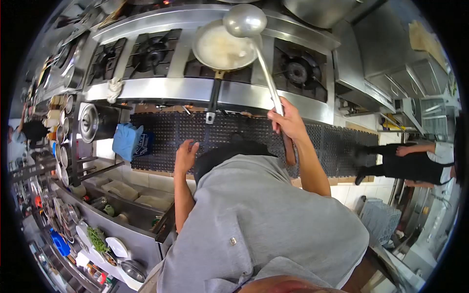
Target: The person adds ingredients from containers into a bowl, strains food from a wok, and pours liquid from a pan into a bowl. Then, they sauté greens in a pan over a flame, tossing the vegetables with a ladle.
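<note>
Across the kitchen's far side, a stainless-steel gas range (151, 91) is seen beyond black perforated floor matting (327, 151). By the right hand (291, 120), fingers wrapped round the shaft, a long silver metal ladle with a brown wooden grip (265, 68) is held, the left hand (185, 156) being empty with fingers loosely parted; stiff, sturdy and probably bowl-heavy, it is best gripped near the wood, since smooth metal may slip. Its long axis is angled forward and slightly leftward, the bowl being pointed away from the body, over the right edge of a round, black-handled silver pan (200, 57).
</note>
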Demonstrator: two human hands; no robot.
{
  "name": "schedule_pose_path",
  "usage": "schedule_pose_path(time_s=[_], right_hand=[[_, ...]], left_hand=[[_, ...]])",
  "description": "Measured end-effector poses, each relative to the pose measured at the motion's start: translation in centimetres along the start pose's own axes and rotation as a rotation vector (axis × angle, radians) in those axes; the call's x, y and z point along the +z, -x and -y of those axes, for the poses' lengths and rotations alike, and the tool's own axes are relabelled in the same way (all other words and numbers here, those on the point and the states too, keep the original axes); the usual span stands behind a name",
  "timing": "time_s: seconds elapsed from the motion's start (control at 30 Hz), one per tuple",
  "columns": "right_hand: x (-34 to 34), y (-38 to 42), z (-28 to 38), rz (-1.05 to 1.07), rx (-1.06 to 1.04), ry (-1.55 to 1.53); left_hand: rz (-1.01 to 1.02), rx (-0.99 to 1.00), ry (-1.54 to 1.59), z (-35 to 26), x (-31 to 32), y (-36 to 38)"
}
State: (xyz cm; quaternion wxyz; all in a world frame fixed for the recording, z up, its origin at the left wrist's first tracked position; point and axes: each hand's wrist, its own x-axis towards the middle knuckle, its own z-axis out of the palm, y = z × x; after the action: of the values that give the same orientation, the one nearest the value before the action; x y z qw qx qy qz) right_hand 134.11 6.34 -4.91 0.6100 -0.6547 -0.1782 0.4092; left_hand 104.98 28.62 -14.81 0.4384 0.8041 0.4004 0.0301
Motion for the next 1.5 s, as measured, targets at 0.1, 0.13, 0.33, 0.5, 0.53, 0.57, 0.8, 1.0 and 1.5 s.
schedule_pose_path(time_s=[0.1, 0.13, 0.33, 0.5, 0.53, 0.57, 0.8, 1.0, 1.5], right_hand=[[-0.4, -1.3, -1.6, -0.031, -0.011, -0.003], [0.0, -2.0, -2.1, -0.07, -0.123, 0.063], [6.5, -5.9, -4.1, -0.194, -0.361, 0.08], [4.6, -4.6, -3.7, -0.052, -0.451, 0.246], [3.4, -4.0, -4.6, -0.063, -0.488, 0.24], [2.8, -2.6, -4.9, -0.108, -0.358, 0.102], [-2.4, 4.1, -16.2, 0.276, 0.311, 0.79], [1.5, 1.8, -1.3, -0.158, -0.04, 0.725], [6.2, -4.0, 2.0, 0.149, -0.21, -0.265]], left_hand=[[0.159, -0.099, 0.187, -5.0, 2.0, -0.9], [0.298, -0.012, 0.354, -6.5, 3.2, -1.3], [0.665, 0.29, 0.636, -16.8, 7.4, -1.9], [0.346, 0.095, 0.7, -17.5, 6.4, -2.2], [0.29, 0.116, 0.613, -16.5, 6.0, -2.9], [0.235, 0.109, 0.57, -15.8, 5.7, -3.3], [0.198, 0.219, 0.475, -14.6, 6.1, -3.4], [0.094, 0.445, 0.428, -15.5, 8.5, -3.1], [0.109, 0.528, 0.236, -16.6, 5.6, -1.5]])
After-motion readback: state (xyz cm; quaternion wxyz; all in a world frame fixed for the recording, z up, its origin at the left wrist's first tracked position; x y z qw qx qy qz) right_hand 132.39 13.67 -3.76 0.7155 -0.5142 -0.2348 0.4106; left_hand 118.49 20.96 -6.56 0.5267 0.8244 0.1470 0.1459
